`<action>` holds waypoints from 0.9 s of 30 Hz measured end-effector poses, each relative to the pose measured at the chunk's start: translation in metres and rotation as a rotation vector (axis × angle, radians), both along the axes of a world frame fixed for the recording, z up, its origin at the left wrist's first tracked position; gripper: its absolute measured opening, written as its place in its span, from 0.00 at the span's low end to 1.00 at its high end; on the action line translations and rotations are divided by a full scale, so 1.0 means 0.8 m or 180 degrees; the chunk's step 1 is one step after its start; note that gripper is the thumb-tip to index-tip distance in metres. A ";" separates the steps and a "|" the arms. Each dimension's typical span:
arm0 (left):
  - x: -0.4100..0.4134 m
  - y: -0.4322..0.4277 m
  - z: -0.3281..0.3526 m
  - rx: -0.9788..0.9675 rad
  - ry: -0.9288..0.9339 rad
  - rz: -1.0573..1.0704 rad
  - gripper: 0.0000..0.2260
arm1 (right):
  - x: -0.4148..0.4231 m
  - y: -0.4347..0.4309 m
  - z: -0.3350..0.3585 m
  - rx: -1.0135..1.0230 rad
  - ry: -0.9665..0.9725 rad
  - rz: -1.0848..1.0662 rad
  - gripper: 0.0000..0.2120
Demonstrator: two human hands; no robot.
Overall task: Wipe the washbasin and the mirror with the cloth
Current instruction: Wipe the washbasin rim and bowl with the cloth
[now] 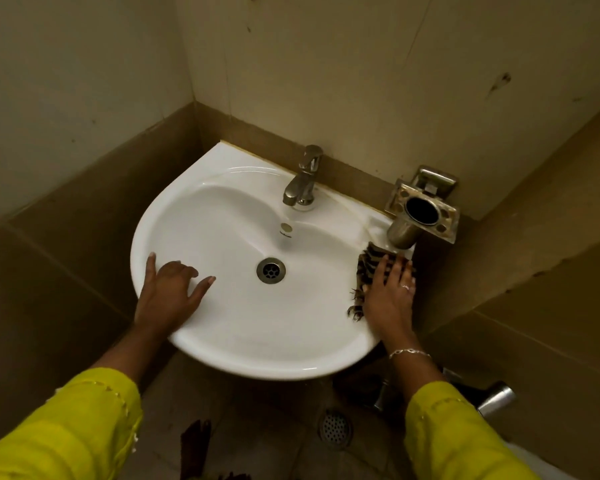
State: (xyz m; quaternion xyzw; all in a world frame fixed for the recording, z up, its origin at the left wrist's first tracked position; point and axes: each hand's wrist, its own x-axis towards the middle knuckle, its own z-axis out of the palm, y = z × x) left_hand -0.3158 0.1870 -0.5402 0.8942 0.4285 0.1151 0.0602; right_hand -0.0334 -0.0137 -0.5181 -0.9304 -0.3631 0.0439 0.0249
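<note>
**Cloth pressed on the basin's right rim**

The right hand (390, 292), fingers spread flat, presses the striped cloth (371, 263) onto the white washbasin (243, 323) rim, just below the metal tumbler holder (421, 211). The left hand (168, 289) rests open on the left rim.

Washbasin (257, 327) sits in the wall corner — tap (303, 180) on its back rim, drain (271, 270) in the bowl's middle. Left hand (168, 292) rests on the left rim. Right hand (388, 292) lies on the cloth (369, 263) at the right rim — just before the wall-mounted tumbler holder (421, 211).
</note>
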 end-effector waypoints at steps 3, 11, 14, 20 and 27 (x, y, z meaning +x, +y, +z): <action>0.000 0.001 -0.003 -0.0021 -0.0061 0.0111 0.33 | 0.017 0.017 0.000 0.0056 -0.0040 -0.0077 0.32; 0.000 0.001 -0.006 0.0008 -0.0153 0.0099 0.31 | 0.043 0.068 -0.002 -0.0035 -0.0034 -0.0538 0.30; 0.000 0.001 -0.006 0.0012 -0.0106 0.0028 0.30 | 0.039 0.084 -0.004 0.0175 -0.0059 -0.0675 0.30; 0.000 0.004 -0.007 -0.0074 -0.0123 -0.0006 0.35 | 0.028 0.128 -0.002 0.0670 0.0288 -0.1045 0.30; -0.001 0.003 -0.003 -0.0139 -0.0230 -0.0051 0.39 | 0.035 0.175 -0.010 0.0833 -0.0027 -0.0990 0.31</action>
